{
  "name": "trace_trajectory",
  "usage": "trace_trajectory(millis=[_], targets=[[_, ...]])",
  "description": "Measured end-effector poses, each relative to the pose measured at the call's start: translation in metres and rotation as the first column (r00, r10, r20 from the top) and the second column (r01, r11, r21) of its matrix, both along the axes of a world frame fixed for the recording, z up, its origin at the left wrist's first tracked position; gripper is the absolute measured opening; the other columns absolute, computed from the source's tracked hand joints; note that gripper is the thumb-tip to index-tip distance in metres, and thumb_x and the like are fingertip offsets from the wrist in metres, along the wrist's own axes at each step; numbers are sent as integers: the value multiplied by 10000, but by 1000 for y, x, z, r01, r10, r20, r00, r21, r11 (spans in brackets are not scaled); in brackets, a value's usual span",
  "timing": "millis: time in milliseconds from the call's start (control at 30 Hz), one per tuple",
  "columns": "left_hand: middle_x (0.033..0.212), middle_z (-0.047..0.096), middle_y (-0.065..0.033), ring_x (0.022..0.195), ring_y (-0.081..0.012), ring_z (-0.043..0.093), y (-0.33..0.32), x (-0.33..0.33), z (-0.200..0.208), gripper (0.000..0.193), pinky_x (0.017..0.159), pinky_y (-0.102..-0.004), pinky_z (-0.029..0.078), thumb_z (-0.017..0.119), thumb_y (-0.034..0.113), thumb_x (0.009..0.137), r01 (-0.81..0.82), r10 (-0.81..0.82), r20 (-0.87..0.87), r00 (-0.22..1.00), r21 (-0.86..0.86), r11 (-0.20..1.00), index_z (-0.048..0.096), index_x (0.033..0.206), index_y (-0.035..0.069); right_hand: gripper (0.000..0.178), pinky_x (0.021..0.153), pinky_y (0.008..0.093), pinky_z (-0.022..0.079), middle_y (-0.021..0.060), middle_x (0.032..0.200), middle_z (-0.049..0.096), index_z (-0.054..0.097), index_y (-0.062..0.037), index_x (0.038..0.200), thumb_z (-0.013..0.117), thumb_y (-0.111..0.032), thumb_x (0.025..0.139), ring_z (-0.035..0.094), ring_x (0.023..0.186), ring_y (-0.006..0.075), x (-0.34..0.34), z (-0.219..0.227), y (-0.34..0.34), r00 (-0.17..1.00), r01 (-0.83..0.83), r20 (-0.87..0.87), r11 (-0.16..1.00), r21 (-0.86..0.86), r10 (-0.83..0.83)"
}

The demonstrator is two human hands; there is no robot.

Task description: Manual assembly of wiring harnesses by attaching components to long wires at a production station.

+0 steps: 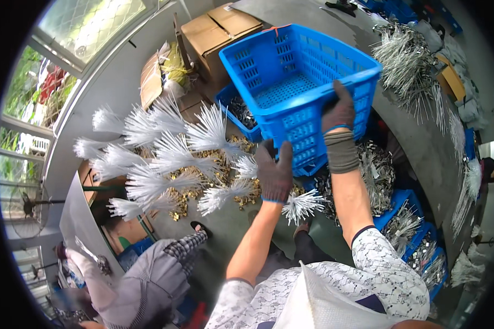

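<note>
Over a floor (225, 230) strewn with white bristle bundles (164, 153), both gloved hands, left (274, 171) and right (339, 112), grip an empty blue basket (296, 82) by its near rim.

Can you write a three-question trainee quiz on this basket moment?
1. True or false: the blue basket held up is empty.
2. Which hand grips the basket's rim: A the left hand, B the right hand?
3. What colour are the bundles of ties on the floor?

Key: 1 true. 2 B; the left hand is at the basket's lower side. 3 white.
</note>
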State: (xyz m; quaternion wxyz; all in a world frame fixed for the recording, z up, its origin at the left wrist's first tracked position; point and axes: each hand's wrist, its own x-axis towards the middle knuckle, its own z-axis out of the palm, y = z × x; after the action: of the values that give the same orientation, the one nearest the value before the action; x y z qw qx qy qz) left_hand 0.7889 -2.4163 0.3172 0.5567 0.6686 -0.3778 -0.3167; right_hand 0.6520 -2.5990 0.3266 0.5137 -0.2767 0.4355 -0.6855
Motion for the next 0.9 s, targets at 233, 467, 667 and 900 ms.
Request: trace_trajectory(millis=[233,467,667,900], targets=[[1108,612,-156,1054,-299,605,-94,107,-22,685,907,-471,512,703,571,898,201,-123,-970,209,-81,976,548,1232,-7,475,916,400,499,121,1109,693,703,32,1114,837,-255,760,609,945,250,140,-5,-10,927,-76,374,988,137,20],[1269,672,-179,1135,-369,644,-197,88,26,607,1049,-534,488,724,573,861,80,332,-919,212,355,931,636,1271,134,256,782,395,531,77,927,697,703,-25,944,790,-181,759,633,809,227,142,6,-15,896,-243,403,965,99,185],[1274,637,-127,1102,-331,616,-279,118,-17,550,1026,-502,495,763,441,832,37,303,-913,273,324,945,609,1272,149,270,751,372,546,87,927,711,695,-8,995,735,-173,785,653,792,213,96,21,-40,894,-424,157,906,-10,420],[1119,668,-117,1001,-294,600,-332,137,25,400,910,-431,486,734,353,863,-199,338,-540,771,300,933,651,1178,121,386,840,417,565,186,1071,711,670,-41,1135,717,-243,809,704,950,357,-112,-68,-128,602,-228,-797,967,-114,48]])
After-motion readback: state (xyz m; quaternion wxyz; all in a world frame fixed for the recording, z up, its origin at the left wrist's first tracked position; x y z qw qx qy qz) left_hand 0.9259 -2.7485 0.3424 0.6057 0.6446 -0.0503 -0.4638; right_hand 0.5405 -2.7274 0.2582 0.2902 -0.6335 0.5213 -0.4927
